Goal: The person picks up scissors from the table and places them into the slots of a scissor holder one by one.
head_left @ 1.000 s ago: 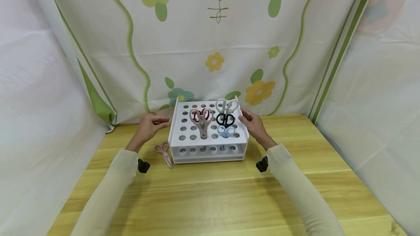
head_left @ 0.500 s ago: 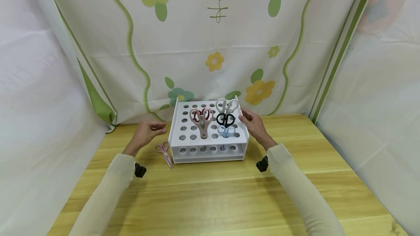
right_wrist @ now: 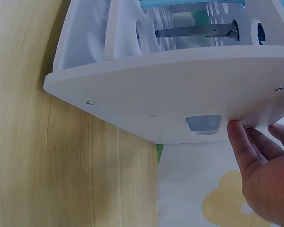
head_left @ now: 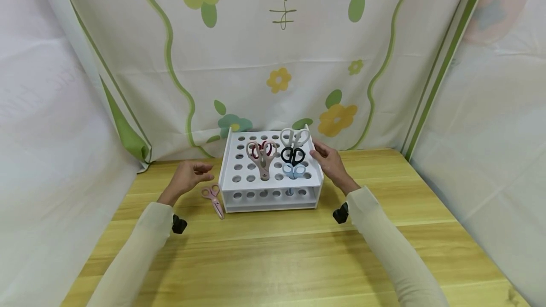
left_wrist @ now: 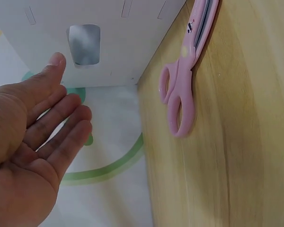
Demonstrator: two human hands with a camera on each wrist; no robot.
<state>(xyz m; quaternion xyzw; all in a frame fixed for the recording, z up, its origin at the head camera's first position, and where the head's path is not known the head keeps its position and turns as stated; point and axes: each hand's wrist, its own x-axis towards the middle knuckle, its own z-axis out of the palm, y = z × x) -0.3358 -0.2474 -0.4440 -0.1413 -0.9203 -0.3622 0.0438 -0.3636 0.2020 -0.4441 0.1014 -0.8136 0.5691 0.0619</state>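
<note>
A white rack [head_left: 250, 186] with rows of round holes stands at the back of the table. Upright in it are beige scissors [head_left: 264, 160], red-handled scissors [head_left: 268, 148], white-handled scissors [head_left: 301, 137], black-handled scissors [head_left: 293, 156] and light blue scissors [head_left: 294, 171]. Pink scissors [left_wrist: 182, 90] lie on the wood to the rack's left. My left hand [head_left: 187, 178] hovers beside the rack, apart from it, fingers relaxed and holding nothing. Against the rack's right side panel, near its cutout, my right hand [right_wrist: 270, 165] rests its fingertips.
The wooden table [head_left: 273, 259] extends in front of the rack and to both sides. Behind it hangs a flowered white cloth [head_left: 239, 84], and pale cloth walls [head_left: 490, 155] enclose the sides.
My left hand has come away from the rack's left side and moved left and slightly toward me. The right hand and the rack stay in place.
</note>
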